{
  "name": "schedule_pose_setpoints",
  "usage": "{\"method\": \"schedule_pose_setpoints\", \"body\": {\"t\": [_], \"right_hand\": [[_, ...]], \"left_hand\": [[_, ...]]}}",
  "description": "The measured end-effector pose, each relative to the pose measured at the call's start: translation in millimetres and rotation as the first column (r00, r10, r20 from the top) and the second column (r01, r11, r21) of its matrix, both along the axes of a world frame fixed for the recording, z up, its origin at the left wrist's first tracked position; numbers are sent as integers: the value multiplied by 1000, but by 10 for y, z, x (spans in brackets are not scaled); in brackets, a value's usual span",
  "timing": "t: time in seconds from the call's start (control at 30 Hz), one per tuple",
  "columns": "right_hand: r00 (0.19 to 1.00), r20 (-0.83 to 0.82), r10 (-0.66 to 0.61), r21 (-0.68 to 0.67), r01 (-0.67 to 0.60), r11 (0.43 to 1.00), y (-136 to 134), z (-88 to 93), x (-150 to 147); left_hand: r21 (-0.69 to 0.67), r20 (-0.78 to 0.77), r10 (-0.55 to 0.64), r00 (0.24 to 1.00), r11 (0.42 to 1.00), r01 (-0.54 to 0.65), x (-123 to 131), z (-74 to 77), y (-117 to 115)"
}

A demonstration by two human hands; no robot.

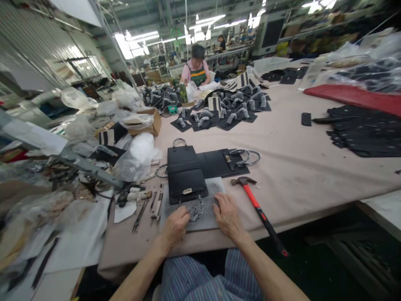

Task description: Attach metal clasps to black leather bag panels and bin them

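A black handbag piece (187,184) with a gold clasp lies flat on a grey board (216,188). Its plastic-wrapped handle (197,212) loops toward me. At the left end of that loop, my left hand (177,222) is closed, its fingers pinching the handle. My right hand (228,215) rests on the board's right side with fingers stretched out, holding nothing. Beside it lies a hammer (258,209) with a red and black grip. Behind, a second black bag piece (216,162) with its own clasp and wrapped handles lies partly under the first.
Several thin metal tools (153,209) lie left of the board. Plastic bags (138,154) and a cardboard box (153,122) crowd the left side. Black panels with wrapped handles (232,109) are piled farther back, near a seated person (196,69). At right lies a black stack (369,129).
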State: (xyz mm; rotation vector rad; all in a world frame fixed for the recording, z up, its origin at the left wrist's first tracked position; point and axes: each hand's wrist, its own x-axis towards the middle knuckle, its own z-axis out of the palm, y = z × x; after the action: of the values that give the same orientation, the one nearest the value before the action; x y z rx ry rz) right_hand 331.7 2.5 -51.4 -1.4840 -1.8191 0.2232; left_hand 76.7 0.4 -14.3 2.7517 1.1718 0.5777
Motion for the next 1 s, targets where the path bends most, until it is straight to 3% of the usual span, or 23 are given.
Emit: {"method": "schedule_pose_setpoints", "body": {"t": [0.1,0.2,0.27,0.33,0.43,0.5,0.53,0.6,0.73,0.8,0.87,1.0], "right_hand": [[1000,18,24,-9,-24,1000,7,2,11],[998,45,32,-14,-31,999,8,15,14],[997,66,32,-15,-31,999,7,28,11],[996,78,34,-15,-33,999,5,42,5],[996,78,31,-15,-30,999,5,48,-7],[997,70,26,-15,-25,1000,8,37,-10],[998,61,20,-14,-19,1000,10,27,-9],[1000,24,13,-22,-12,1000,15,1,4],[992,-125,9,-29,-13,1000,19,-38,66],[988,-150,29,-26,-33,999,16,-35,93],[992,-110,67,-34,-71,997,10,-12,101],[992,36,122,-58,-120,991,-19,75,70]], "left_hand": [[-55,-40,21,999,998,-24,51,-39,6],[-94,28,68,997,993,-65,95,113,195],[-54,172,136,976,990,-129,127,392,438],[39,314,144,938,986,-164,148,793,705],[231,410,-44,911,971,-57,153,1382,897],[311,389,-132,912,950,5,172,1546,766],[323,363,-145,921,946,21,191,1517,623],[294,303,-112,946,956,19,232,1239,241],[121,196,9,981,992,-33,229,294,-516],[81,141,42,989,995,-54,197,-36,-728],[62,109,52,993,996,-59,173,-172,-801],[27,60,-5,998,1000,4,153,-119,-716]]}}
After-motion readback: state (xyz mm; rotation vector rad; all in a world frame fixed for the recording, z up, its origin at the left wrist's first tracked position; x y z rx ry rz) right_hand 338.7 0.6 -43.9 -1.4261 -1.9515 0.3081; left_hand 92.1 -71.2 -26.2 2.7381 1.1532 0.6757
